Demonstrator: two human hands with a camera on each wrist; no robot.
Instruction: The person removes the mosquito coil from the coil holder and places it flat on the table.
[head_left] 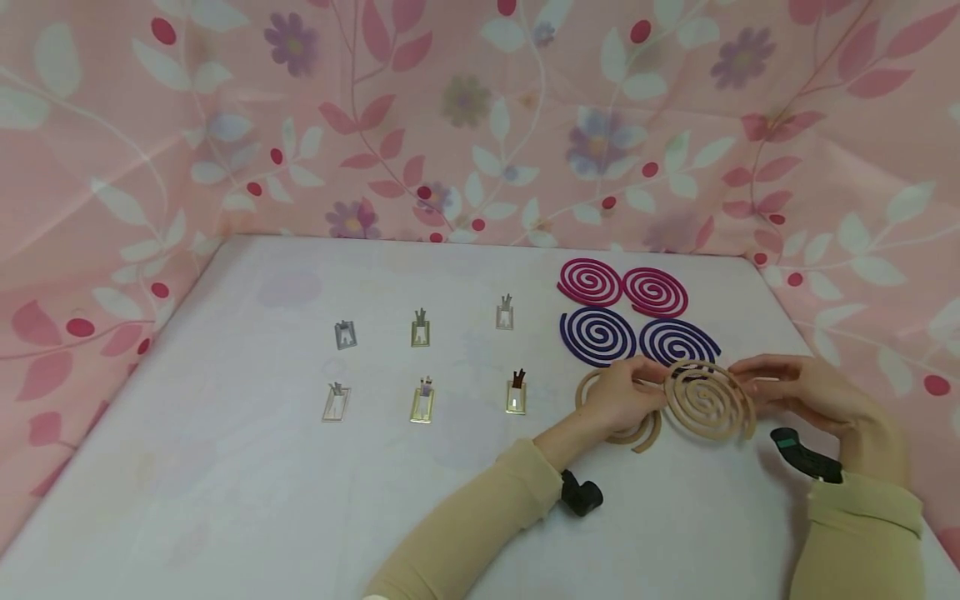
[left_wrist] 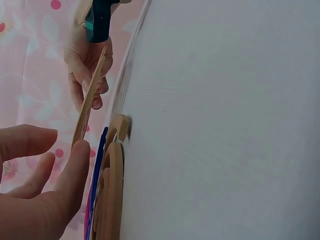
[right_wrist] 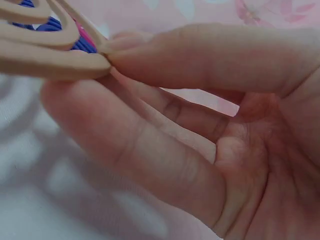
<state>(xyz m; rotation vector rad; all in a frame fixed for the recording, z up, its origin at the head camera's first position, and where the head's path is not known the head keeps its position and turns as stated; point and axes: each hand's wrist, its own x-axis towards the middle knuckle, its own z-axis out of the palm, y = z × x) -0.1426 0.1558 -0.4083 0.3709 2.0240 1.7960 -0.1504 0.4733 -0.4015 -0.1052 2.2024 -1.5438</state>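
A tan mosquito coil (head_left: 703,400) is held up off the table, tilted, by my right hand (head_left: 813,396). The right wrist view shows that thumb and a finger pinching the coil's outer edge (right_wrist: 55,65). My left hand (head_left: 622,396) is at the coil's left edge. In the left wrist view its thumb tip meets or overlaps the coil (left_wrist: 89,105), while the other fingertips stand apart from it; contact cannot be told. Below the left hand lies a second tan coil (head_left: 654,431), partly hidden by that hand.
Behind the hands lie two dark blue coils (head_left: 598,335) and, farther back, two magenta coils (head_left: 590,282). Several small rectangular metal pieces with upright prongs (head_left: 422,406) stand in two rows to the left. A floral pink cloth (head_left: 465,125) surrounds the white table (head_left: 225,467).
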